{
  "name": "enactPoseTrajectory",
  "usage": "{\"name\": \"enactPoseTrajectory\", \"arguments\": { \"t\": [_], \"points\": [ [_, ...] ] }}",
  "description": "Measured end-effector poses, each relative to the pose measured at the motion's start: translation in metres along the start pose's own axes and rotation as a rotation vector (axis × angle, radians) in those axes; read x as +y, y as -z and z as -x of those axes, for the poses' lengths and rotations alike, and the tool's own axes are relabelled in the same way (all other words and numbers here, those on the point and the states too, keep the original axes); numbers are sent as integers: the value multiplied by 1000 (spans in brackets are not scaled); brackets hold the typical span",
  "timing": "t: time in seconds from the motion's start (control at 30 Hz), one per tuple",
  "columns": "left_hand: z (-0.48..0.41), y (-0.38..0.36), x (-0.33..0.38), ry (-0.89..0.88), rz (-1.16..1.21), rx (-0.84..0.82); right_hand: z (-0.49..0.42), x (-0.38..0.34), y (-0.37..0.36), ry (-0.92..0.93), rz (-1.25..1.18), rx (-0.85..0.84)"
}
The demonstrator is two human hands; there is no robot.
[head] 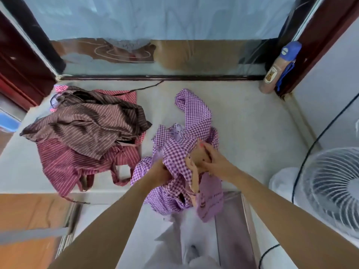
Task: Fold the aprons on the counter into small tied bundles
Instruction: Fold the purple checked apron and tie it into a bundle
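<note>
A: Hands?
B: Left hand [159, 171] is gripping a bunch of the purple check apron [196, 117], fingers curling into the cloth. Right hand [211, 160] is pinching it too, just beside the left.
A: Where's it lying?
B: It's lying crumpled under and beyond both hands on the counter [242, 133], lower part hanging off below the wrists. Brown striped apron [87, 123] and red striped apron [77, 166] are lying heaped left of the left hand, apart from it.
A: Step?
B: Sorting out the tangle, I'm guessing. It's blurry by the right fingers, possibly a tan lining or pocket, can't tell.
A: Doing it well?
B: Finding the straps first, shaking the cloth flat beyond the hands, and keeping the ties outside the folds so they're reaching round the bundle.
</note>
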State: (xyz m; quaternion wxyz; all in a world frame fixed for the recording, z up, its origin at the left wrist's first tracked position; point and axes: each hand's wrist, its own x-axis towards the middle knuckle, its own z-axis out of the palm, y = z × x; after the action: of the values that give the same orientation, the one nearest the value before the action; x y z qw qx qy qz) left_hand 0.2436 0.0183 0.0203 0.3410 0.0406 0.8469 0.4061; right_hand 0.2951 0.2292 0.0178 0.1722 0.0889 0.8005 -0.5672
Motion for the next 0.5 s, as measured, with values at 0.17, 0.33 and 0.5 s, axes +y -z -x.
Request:
{"name": "enactPoseTrajectory", "arguments": {
  "t": [0.17,0.33,0.5],
  "points": [
    [55,-27,-53,-53,-300,-136,69,41,-50,-131,583,-318],
    [102,-35,-100,141,-528,-347,137,60,-84,-408,705,-742],
    [125,-17,-101,76,-176,-206,124,48,-93,-148,263,-250]
  ]
}}
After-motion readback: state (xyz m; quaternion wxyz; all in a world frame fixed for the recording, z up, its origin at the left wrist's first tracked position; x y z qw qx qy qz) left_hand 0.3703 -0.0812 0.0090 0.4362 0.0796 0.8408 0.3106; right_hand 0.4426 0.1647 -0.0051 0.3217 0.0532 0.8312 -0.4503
